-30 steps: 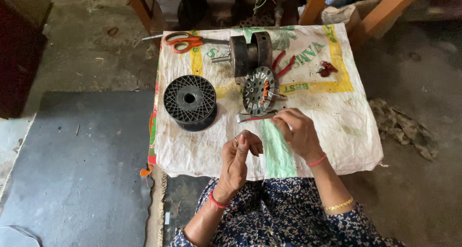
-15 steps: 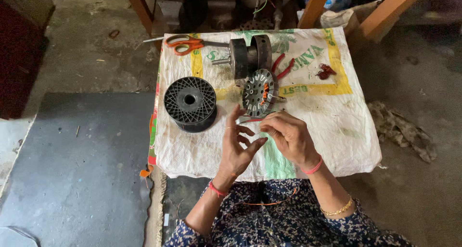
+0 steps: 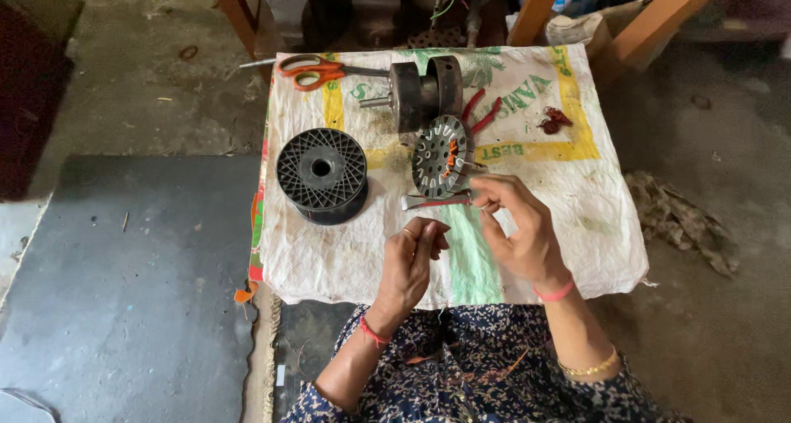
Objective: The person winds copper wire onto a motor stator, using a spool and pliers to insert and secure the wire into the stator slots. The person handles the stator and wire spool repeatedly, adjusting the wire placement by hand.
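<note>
My left hand [image 3: 410, 262] hovers over the near edge of the cloth-covered table [image 3: 577, 225], fingers curled and pinched together. My right hand [image 3: 517, 229] is beside it, thumb and forefinger pinched close to a small flat metal tool [image 3: 432, 201]. I can make out nothing between the fingertips of either hand. Just beyond stands a round slotted motor stator [image 3: 437, 153] with orange inserts, tilted on edge. A black plastic spool [image 3: 321, 174] sits to the left.
At the back of the table lie orange-handled scissors [image 3: 309, 69], a dark motor housing with a shaft [image 3: 422, 93], red-handled pliers [image 3: 482, 110] and red scraps [image 3: 554, 121]. Wooden legs [image 3: 651, 23] rise behind. A dark mat [image 3: 124, 283] covers the floor on the left.
My left hand, raised with fingers spread half a second ago, has dropped back and curled shut. My right hand has stayed near the stator. The things on the table have not moved.
</note>
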